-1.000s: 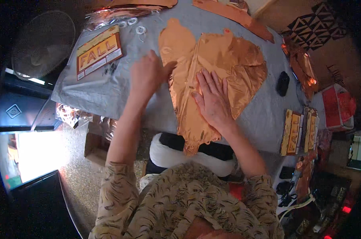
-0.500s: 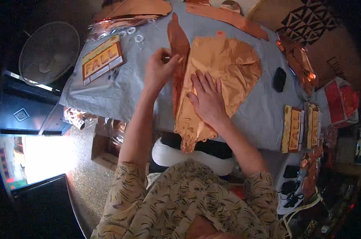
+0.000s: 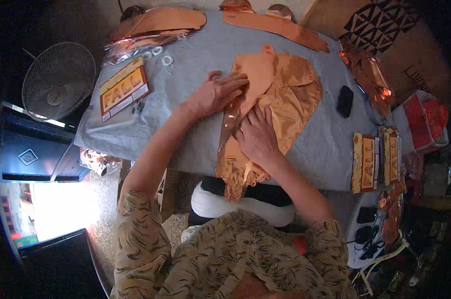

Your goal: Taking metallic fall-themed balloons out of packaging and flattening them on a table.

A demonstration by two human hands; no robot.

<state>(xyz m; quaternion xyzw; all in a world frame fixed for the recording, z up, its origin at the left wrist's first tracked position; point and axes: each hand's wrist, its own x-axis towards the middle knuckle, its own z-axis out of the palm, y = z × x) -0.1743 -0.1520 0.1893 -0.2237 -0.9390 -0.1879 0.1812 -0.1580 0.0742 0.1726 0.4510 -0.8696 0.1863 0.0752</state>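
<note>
A flat copper-coloured foil balloon (image 3: 297, 97) lies on the grey cloth-covered table, its narrow crinkled end hanging past the near edge. Its left flap (image 3: 257, 74) is folded over onto the middle, with a small red mark at the flap's far tip. My left hand (image 3: 219, 93) lies along the fold at the left, fingers stretched over the flap. Lower down, my right hand (image 3: 259, 137) rests on the foil with its fingers spread. The part of the foil under both palms is hidden.
More copper foil balloons (image 3: 168, 21) lie at the far left, and another foil strip (image 3: 278, 30) at the back. A printed card (image 3: 123, 89) and white ribbon rings (image 3: 167, 60) are on the left. To the right are a black object (image 3: 344, 101) and printed packets (image 3: 365, 162). A fan (image 3: 58, 82) stands left.
My left hand has brought the left flap over to the right onto the foil and now lies on it. My right hand has slid slightly down and left.
</note>
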